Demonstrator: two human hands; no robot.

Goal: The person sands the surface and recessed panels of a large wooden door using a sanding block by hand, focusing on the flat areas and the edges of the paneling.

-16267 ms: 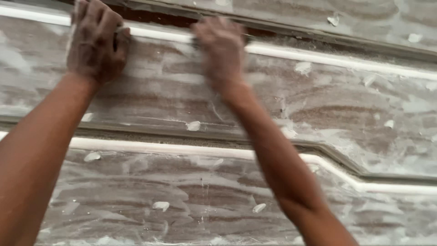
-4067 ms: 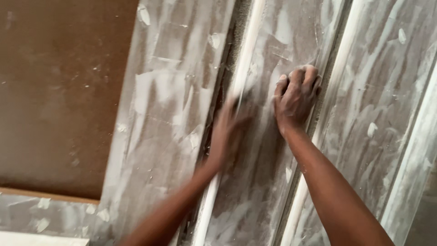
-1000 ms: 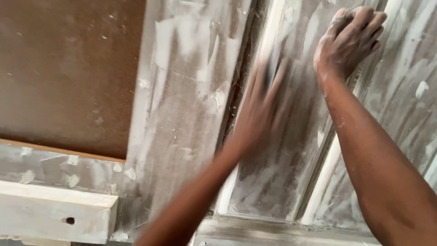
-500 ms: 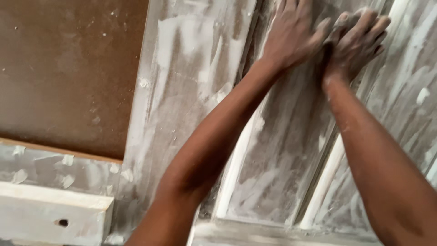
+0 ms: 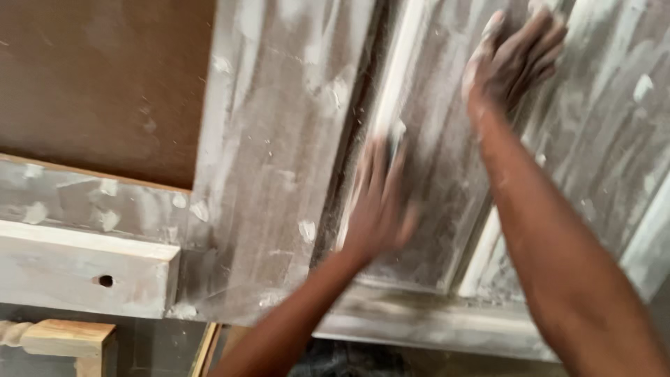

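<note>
A large wooden door panel smeared with white filler (image 5: 279,160) fills the view. The right hand (image 5: 515,56) rests flat on its recessed field, fingers released. The left hand (image 5: 377,202) — blurred — presses by the pale moulding strip (image 5: 401,70); its fingers' grasp I cannot tell.

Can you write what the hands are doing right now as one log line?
left hand: blurred, flat on dusty door panel | right hand: pressed higher on panel | brown board: upper left
</note>
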